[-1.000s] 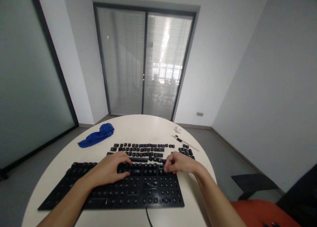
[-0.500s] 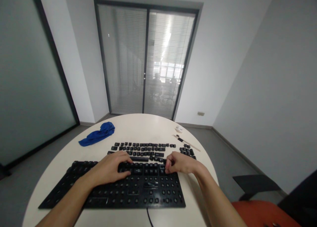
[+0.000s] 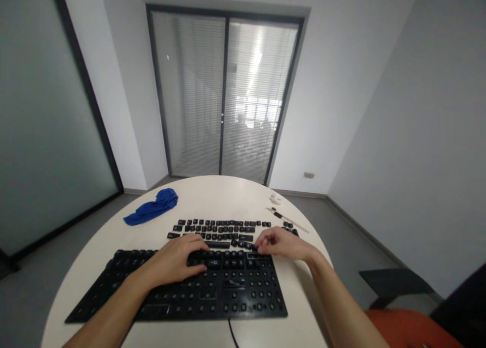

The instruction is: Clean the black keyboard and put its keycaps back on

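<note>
A black keyboard (image 3: 212,310) lies before me, its cable at the near edge. Many bare key stems show on it, with keycaps fitted along its far side. My left hand (image 3: 178,259) rests on the keyboard's far part, thumb and fingers apart, partly covering the keys. Just past the far right edge, my right hand (image 3: 283,243) has its thumb and fingertips pinched at a small black keycap (image 3: 255,248), at the end of a short row of loose ones. Behind the keyboard, loose keycaps (image 3: 231,229) lie in several rows, among them a long space bar (image 3: 218,245).
A crumpled blue cloth (image 3: 154,207) lies at the table's far left. On the right are a thin brush-like stick (image 3: 290,220), a small white object (image 3: 275,200) and more keycaps (image 3: 290,230), partly behind my right hand. A red-orange chair (image 3: 402,328) stands right of the round table (image 3: 224,191).
My right hand has moved from the keyboard's far right keys outward to the loose keycaps behind it. My left hand stays on the keyboard. The view has shifted slightly.
</note>
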{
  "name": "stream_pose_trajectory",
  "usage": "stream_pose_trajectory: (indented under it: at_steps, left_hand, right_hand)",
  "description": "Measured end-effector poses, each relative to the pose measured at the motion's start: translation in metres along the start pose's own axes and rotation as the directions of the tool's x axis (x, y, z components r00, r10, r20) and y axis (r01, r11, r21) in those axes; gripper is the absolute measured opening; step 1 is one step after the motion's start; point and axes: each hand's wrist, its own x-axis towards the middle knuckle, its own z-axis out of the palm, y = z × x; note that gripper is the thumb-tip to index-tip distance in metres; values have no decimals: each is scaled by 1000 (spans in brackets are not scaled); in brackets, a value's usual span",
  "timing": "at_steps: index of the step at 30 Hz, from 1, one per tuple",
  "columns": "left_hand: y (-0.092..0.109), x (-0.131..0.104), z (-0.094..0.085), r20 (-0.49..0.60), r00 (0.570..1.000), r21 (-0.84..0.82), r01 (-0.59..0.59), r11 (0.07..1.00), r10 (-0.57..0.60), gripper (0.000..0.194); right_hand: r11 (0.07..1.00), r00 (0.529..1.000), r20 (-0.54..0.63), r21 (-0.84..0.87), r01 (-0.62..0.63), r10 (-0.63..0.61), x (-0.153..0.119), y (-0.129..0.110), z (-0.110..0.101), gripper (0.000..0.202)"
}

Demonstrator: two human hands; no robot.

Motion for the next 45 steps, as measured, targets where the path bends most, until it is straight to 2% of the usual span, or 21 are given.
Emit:
stream_pose_trajectory:
  at_steps: [2,4,6,8,11,16,21,25,28,30,35,38,41,45]
  left_hand:
    - [0,0,0,-2,1000,1,-3,1000,3,27]
    - [-1,0,0,-5,1000,-2,-12,1000,12,26]
    - [-1,0,0,-6,1000,-8,-19,1000,19,26]
    - [-1,0,0,-3,1000,-11,-20,1000,20,26]
    - [0,0,0,4,1000,-13,-17,1000,17,26]
    - [1,0,-1,-2,1000,-10,-10,1000,10,26]
    - [-1,0,0,5,1000,-17,-18,1000,18,26]
    - [0,0,0,-3,1000,-19,-20,1000,20,26]
    - [0,1,-1,0,1000,-17,-12,1000,12,26]
    - [1,1,-1,-2,1000,-13,-16,1000,16,25]
    - [0,1,0,-6,1000,-3,-18,1000,18,25]
    - [0,0,1,3,1000,2,-4,1000,4,25]
    - [1,0,1,3,1000,6,2,1000,-2,25]
    - [0,0,1,-9,1000,9,-9,1000,10,26]
  right_hand:
    - [994,965,-262,-98,-44,17,5,10,-16,42]
    - [984,913,-404,-137,-115,51,9,24,-33,44]
    - [960,856,-508,-177,-216,99,12,39,-49,44]
    - [935,827,-547,-211,-285,129,13,53,-60,39]
    - [915,841,-521,-253,-314,145,11,69,-65,31]
    - [916,891,-439,-298,-268,118,13,86,-63,27]
    - [920,896,-430,-296,-258,114,19,93,-63,23]
    - [930,864,-493,-263,-258,100,21,88,-61,24]
    - [950,835,-545,-217,-224,72,22,73,-58,32]
    - [971,844,-535,-179,-161,41,20,59,-53,35]
    - [997,927,-372,-73,32,-57,7,13,-30,37]
    - [992,981,-176,85,98,-82,-5,-5,-12,36]
    - [968,995,-88,241,71,-51,-12,-9,2,30]
    - [972,1000,-14,234,25,-22,-15,-4,11,21]
